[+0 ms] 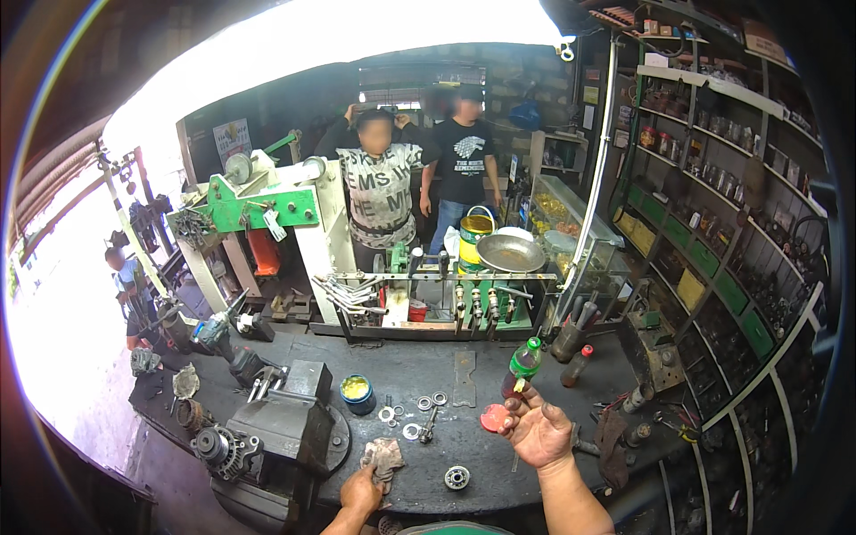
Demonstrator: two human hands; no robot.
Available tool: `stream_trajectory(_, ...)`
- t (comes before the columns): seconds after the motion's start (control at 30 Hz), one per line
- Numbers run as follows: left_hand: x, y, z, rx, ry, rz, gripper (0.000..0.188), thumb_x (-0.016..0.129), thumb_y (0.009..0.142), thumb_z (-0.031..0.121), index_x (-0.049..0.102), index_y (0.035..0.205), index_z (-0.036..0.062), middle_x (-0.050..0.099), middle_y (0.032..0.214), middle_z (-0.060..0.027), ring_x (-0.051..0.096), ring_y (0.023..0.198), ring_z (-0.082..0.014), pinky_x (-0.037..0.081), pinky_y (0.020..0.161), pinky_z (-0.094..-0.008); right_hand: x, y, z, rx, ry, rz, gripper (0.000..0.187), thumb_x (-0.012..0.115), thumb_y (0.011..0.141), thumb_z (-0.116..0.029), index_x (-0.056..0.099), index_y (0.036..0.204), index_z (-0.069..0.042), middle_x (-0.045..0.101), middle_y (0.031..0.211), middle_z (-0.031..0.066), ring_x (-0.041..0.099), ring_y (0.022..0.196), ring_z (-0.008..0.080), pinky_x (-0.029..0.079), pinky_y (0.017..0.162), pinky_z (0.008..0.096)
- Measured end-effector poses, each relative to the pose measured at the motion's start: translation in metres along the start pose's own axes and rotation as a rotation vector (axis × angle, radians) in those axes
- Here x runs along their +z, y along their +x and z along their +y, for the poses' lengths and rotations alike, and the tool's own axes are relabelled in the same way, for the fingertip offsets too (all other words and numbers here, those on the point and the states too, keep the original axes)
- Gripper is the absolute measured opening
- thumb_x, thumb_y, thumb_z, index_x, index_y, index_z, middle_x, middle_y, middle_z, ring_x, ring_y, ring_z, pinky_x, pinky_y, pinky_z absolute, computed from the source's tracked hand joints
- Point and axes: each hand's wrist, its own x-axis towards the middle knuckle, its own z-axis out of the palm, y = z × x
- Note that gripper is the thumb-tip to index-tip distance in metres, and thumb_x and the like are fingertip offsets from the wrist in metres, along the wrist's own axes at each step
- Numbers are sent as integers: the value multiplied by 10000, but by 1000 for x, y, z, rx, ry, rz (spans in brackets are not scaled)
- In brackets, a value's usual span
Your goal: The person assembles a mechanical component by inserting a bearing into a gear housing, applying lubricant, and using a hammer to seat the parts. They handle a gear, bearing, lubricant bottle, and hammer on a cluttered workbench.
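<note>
The dark tabletop (pixel 499 374) is stretching across the workshop, and everything else is lying on it. At its left front corner a big grey bench vise (pixel 285 428) is standing, with a small geared part (pixel 218 446) just beside its left side. Behind the tabletop a tool rack (pixel 428 303) is holding wrenches and sockets, and a round metal pan (pixel 510 253) is sitting above it.

The right hand (pixel 538 432) is rising above the right part of the tabletop with the palm turned up and the fingers half curled; the fingertips are closing on the lower end of a dark bottle with a green cap (pixel 522 366), which is tilting to the right. A red round lid (pixel 493 417) is lying on the tabletop, touching or just under this hand.

The left hand (pixel 361 490) is resting at the front edge, closed on a dirty rag (pixel 385 456).

Between the hands, a small blue tin with yellow grease (pixel 358 390), several washers (pixel 419 406) and a small bearing (pixel 456 478) are lying apart from each other.
</note>
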Motion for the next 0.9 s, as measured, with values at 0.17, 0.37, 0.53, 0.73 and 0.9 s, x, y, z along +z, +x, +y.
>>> stream_trajectory(0.17, 9, 10, -8, 0, 51, -79, 239, 838, 924, 249, 768, 1064, 68, 788, 1127, -190, 753, 1081, -413, 590, 927, -542, -2, -3, 1, 10, 5, 2, 637, 748, 1019, -378, 605, 1572, -97, 743, 1354, 228, 688, 1179, 326, 584, 1081, 489)
stream_trajectory(0.37, 16, 15, -14, 99, 75, -7, 178, 817, 920, 203, 736, 986, 59, 769, 1067, -199, 739, 1022, -441, 586, 912, -554, -2, -8, 3, 44, -15, 24, 621, 731, 1028, -307, 568, 1586, -88, 719, 1387, 214, 714, 1157, 316, 587, 1074, 479)
stream_trajectory(0.53, 18, 4, -5, 144, 131, 107, 438, 819, 893, 182, 694, 1294, 56, 714, 1324, -217, 669, 1236, -453, 536, 1075, -544, -52, -38, 26, 228, -213, 120, 537, 656, 1059, -185, 544, 1574, -81, 703, 1413, 172, 749, 1159, 278, 592, 1044, 442)
stream_trajectory(0.73, 12, -37, 67, 289, -184, 25, 804, 910, 816, 147, 579, 1542, 55, 626, 1550, -175, 566, 1458, -391, 458, 1245, -486, -100, -93, 52, 524, -343, 350, 494, 713, 1011, -130, 597, 1489, -73, 720, 1342, 125, 762, 1114, 227, 600, 1018, 402)
stream_trajectory(0.9, 43, -43, 124, 230, -277, -155, 988, 960, 812, 174, 458, 1655, 59, 586, 1613, -198, 531, 1518, -406, 451, 1266, -493, -121, -101, 73, 712, -516, 439, 557, 650, 1012, -79, 518, 1552, -52, 692, 1310, 100, 727, 1000, 162, 595, 920, 325)
